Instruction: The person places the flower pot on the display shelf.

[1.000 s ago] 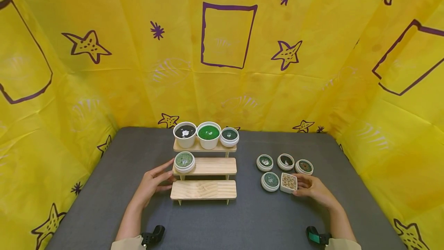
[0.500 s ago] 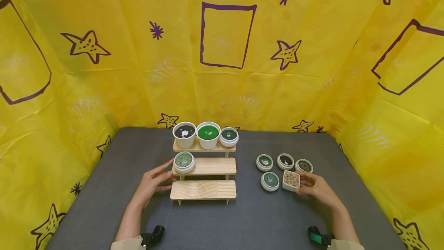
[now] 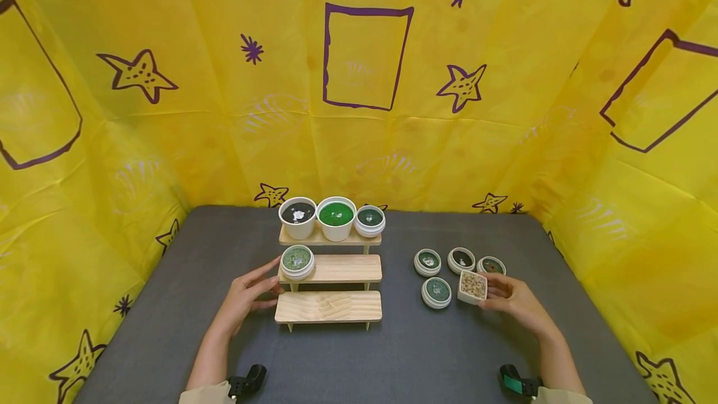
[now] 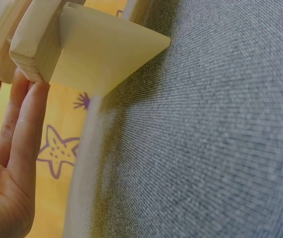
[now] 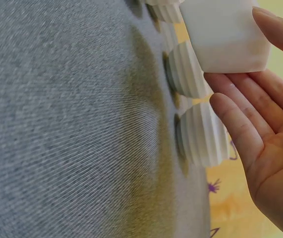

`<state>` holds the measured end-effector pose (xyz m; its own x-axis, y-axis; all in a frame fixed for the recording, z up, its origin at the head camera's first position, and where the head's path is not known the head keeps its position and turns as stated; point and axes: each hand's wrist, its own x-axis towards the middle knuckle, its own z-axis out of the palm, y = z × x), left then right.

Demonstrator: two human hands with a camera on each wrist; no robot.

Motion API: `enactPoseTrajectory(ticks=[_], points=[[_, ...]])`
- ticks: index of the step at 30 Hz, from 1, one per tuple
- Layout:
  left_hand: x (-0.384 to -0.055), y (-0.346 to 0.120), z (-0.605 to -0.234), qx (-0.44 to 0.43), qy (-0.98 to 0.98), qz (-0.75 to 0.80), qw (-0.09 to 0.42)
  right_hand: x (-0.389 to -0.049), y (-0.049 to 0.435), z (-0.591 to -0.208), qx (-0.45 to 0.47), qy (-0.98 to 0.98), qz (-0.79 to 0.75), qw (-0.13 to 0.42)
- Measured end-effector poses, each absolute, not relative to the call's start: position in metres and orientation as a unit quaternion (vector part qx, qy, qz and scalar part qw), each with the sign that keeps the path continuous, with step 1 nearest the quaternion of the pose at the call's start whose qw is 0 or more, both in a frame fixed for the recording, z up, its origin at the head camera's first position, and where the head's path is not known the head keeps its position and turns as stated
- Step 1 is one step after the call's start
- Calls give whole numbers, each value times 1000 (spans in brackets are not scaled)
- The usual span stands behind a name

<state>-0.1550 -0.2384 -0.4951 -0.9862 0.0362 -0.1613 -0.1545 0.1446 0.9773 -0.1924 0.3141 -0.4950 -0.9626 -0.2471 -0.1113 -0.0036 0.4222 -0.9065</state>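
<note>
My right hand (image 3: 513, 301) pinches a small white square pot (image 3: 473, 287) of tan gravel between thumb and fingers. In the right wrist view the pot (image 5: 225, 37) is off the grey cloth. At the left end of a three-tier wooden stand (image 3: 331, 307), my left hand (image 3: 242, 299) has its fingers nearly straight; the left wrist view shows fingertips (image 4: 37, 91) against the plank ends. A round white pot with speckled green filling (image 3: 297, 260) sits at the left of the middle tier. The bottom tier is bare.
The top tier carries a black-filled cup (image 3: 298, 216), a bright green one (image 3: 336, 216) and a dark green pot (image 3: 370, 220). Several round pots stand on the table by my right hand, including a green one (image 3: 437, 292) and a dark one (image 3: 462, 260). Yellow cloth (image 3: 359, 154) encloses the table.
My right hand has moved the square pot slightly right and away from me, widening the gap from the green pot beside it. My left hand stays at the stand.
</note>
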Motion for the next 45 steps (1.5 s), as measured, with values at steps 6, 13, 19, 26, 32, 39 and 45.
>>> enactPoseTrajectory(ticks=[6, 13, 19, 26, 32, 39, 45], points=[[-155, -238, -495, -41, 753, 652, 71, -193, 310, -487, -69, 837, -530, 116], [-155, -238, -495, -40, 753, 653, 72, -193, 305, -483, -71, 844, -519, 111], [-156, -239, -494, -35, 756, 650, 74, -194, 300, -482, -70, 844, -521, 107], [-156, -239, -496, -31, 753, 653, 75, -193, 293, -477, -85, 837, -530, 104], [-156, -240, -499, -30, 751, 655, 72, -195, 283, -473, -115, 829, -538, 102], [-156, -240, -499, -28, 748, 659, 73, -197, 267, -471, -154, 821, -542, 91], [-156, -240, -499, -28, 749, 658, 73, -196, 254, -469, -166, 811, -552, 99]])
